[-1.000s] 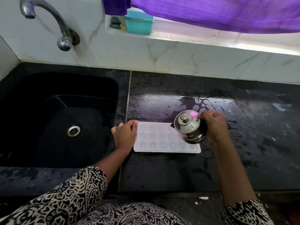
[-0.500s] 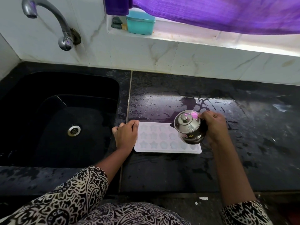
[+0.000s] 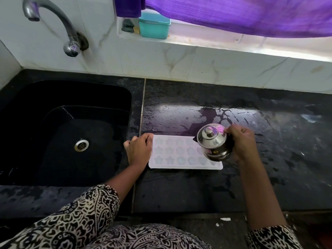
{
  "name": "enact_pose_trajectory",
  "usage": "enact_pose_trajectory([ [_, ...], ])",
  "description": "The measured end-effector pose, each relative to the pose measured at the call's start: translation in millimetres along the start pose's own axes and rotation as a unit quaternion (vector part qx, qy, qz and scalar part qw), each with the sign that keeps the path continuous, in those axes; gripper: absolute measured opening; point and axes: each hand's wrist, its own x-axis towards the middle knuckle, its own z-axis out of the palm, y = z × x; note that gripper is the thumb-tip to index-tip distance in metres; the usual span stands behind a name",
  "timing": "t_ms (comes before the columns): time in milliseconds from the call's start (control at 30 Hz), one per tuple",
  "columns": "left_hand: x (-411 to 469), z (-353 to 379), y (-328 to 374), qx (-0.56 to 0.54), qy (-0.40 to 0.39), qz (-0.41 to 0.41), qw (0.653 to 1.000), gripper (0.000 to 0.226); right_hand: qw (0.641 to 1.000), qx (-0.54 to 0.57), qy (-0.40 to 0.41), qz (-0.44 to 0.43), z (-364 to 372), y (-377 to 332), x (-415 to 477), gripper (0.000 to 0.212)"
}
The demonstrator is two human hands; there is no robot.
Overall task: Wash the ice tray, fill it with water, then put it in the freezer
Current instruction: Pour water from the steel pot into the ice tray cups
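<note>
A white ice tray [image 3: 177, 153] with star and shell shaped moulds lies flat on the wet black counter [image 3: 197, 187]. My left hand [image 3: 139, 150] rests on the tray's left edge and holds it down. My right hand [image 3: 241, 142] grips a small lidded steel jug [image 3: 213, 142], tilted over the tray's right end with its spout pointing left. The jug hides the tray's right-hand moulds. I cannot make out a stream of water.
A black sink [image 3: 64, 133] with a steel drain [image 3: 81, 145] lies to the left, under a curved steel tap [image 3: 59, 27]. A teal box [image 3: 154, 26] stands on the window ledge under a purple curtain [image 3: 242, 15]. Spilled water lies behind the tray.
Almost nothing has moved. The jug stays tilted over the tray's right end and my left hand stays on the left edge.
</note>
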Motion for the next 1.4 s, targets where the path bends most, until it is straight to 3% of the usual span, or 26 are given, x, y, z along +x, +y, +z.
enact_pose_trajectory([
  [200,-1.7,-1.7,1.5,-0.002,0.005,0.001,1.0,0.028,0.998,-0.049,0.008,-0.03,-2.7,0.3,-1.7,0.036],
  [1400,1.5,5.8,-6.0,-0.008,0.007,0.012,1.0,0.03,0.996,-0.079,0.013,-0.03,-6.0,1.0,-0.4,0.033],
])
